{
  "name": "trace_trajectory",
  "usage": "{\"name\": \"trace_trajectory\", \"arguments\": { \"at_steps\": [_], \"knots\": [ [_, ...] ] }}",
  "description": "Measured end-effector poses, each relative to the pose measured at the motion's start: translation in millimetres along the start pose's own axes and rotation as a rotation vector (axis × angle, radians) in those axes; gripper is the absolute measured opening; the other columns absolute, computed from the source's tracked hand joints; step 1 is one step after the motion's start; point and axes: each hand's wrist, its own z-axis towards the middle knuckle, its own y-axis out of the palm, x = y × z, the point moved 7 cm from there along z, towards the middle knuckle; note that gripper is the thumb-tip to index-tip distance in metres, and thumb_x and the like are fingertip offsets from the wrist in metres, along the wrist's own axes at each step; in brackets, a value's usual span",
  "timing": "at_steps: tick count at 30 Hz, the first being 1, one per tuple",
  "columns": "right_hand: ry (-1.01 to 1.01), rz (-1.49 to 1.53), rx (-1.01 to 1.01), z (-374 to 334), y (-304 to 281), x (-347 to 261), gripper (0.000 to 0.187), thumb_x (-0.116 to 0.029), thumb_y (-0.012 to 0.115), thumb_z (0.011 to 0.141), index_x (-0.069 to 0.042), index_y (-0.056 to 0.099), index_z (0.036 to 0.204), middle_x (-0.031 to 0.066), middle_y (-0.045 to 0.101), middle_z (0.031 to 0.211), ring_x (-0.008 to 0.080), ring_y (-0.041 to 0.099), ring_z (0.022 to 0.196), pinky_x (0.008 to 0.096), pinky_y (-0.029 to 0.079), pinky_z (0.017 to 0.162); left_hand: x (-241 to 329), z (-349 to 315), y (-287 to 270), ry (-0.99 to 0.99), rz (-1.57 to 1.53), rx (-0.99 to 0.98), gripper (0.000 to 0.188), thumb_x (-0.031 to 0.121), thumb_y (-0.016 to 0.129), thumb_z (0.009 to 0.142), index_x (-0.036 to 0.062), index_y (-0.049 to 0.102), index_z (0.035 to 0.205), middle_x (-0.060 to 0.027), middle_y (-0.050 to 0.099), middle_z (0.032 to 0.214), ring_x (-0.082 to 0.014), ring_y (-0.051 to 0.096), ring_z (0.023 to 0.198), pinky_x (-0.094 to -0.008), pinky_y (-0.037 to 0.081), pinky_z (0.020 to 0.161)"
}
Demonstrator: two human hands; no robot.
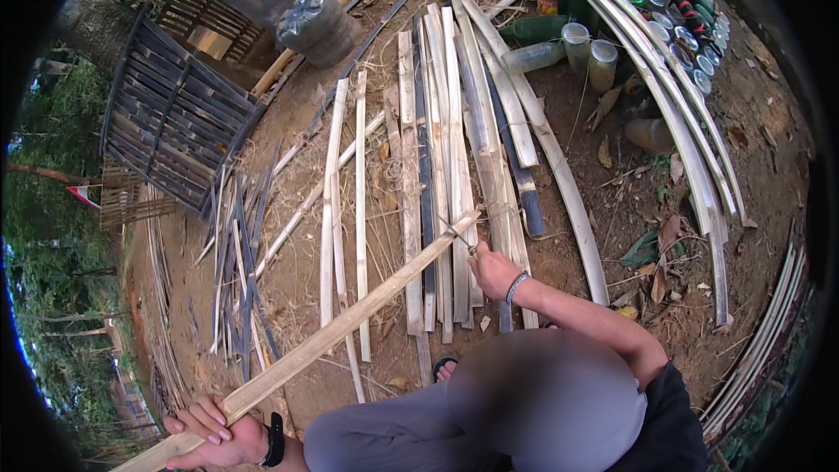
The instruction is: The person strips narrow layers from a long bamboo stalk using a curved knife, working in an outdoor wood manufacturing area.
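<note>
A long pale bamboo strip (350, 319) slants up from the lower left to the middle of the view. My left hand (214, 433), with a black band at the wrist, is wrapped around its lower part. Close to the strip's far end, my right hand (495, 273) is closed on a knife (456, 233), whose thin dark blade lies across the strip. The knife's handle is mostly hidden in the fingers. Beneath that end, many split bamboo slats (446, 140) lie side by side on the ground, some pale and some dark.
Thin dark and pale slats (234, 271) lie piled at the left, near a dark slatted bamboo panel (175, 109). A filled plastic bag (316, 28) stands behind. Glass jars and bottles (603, 65) cluster at the far right, beside long curved bamboo strips (673, 114).
</note>
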Motion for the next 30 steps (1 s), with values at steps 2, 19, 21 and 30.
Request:
{"name": "trace_trajectory", "arguments": {
  "at_steps": [2, 19, 21, 30],
  "knots": [
    [0.018, -0.049, -0.068, -4, 2, -6, 0.032, -0.022, 0.040, 0.097, 0.010, 0.041, 0.092, 0.0322, 0.059, 0.069, 0.0506, 0.060, 0.069, 0.0531, 0.051, 0.064, 2, -2, -1, 0.008, -0.012, -0.017, 0.064, 0.069, 0.030, 0.090, 0.0072, 0.046, 0.080, 0.0014, 0.033, 0.046, -0.0084, 0.029, 0.037, -0.0213, 0.024, 0.040],
    [0.011, -0.046, -0.075, 8, 3, 3, 0.029, -0.019, 0.043, 0.095, 0.009, 0.043, 0.093, 0.0330, 0.060, 0.071, 0.0495, 0.061, 0.071, 0.0522, 0.051, 0.066, -2, 6, -12, -0.002, 0.022, 0.027, 0.067, 0.071, 0.028, 0.089, 0.0070, 0.047, 0.080, 0.0020, 0.032, 0.045, -0.0081, 0.028, 0.037, -0.0229, 0.023, 0.041],
    [0.023, -0.103, -0.048, 21, -4, 26, 0.029, -0.019, 0.043, 0.095, 0.010, 0.044, 0.093, 0.0329, 0.061, 0.072, 0.0491, 0.061, 0.073, 0.0522, 0.051, 0.067, -1, 5, -14, 0.001, -0.007, 0.012, 0.067, 0.070, 0.028, 0.089, 0.0071, 0.047, 0.080, 0.0020, 0.032, 0.045, -0.0080, 0.028, 0.037, -0.0228, 0.023, 0.041],
    [0.074, -0.176, -0.061, 15, -3, 38, 0.026, -0.017, 0.044, 0.093, 0.009, 0.044, 0.095, 0.0330, 0.061, 0.075, 0.0472, 0.063, 0.074, 0.0519, 0.052, 0.069, -6, 7, -16, 0.003, 0.089, 0.145, 0.066, 0.070, 0.028, 0.090, 0.0071, 0.045, 0.078, 0.0016, 0.031, 0.046, -0.0085, 0.028, 0.037, -0.0224, 0.023, 0.041]
  ]
}}
